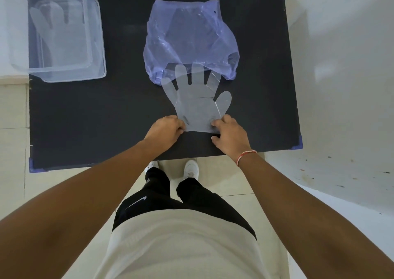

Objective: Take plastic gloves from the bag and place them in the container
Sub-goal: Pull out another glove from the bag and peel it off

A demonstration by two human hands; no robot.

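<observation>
Both hands, left hand (165, 129) and right hand (229, 135), pinch one glove (197, 99); one bag (189, 40), one container (64, 40).

Looks like a plain room indoors, prob. a home or a bare recording setup, can't tell which. Evidence: pale tiled floor (215, 168) w/ grout lines, white walls (341, 23) on the right & far left, small tabletop (85, 112) covered in black sheet, blue tape (298, 144) at near corners.
</observation>
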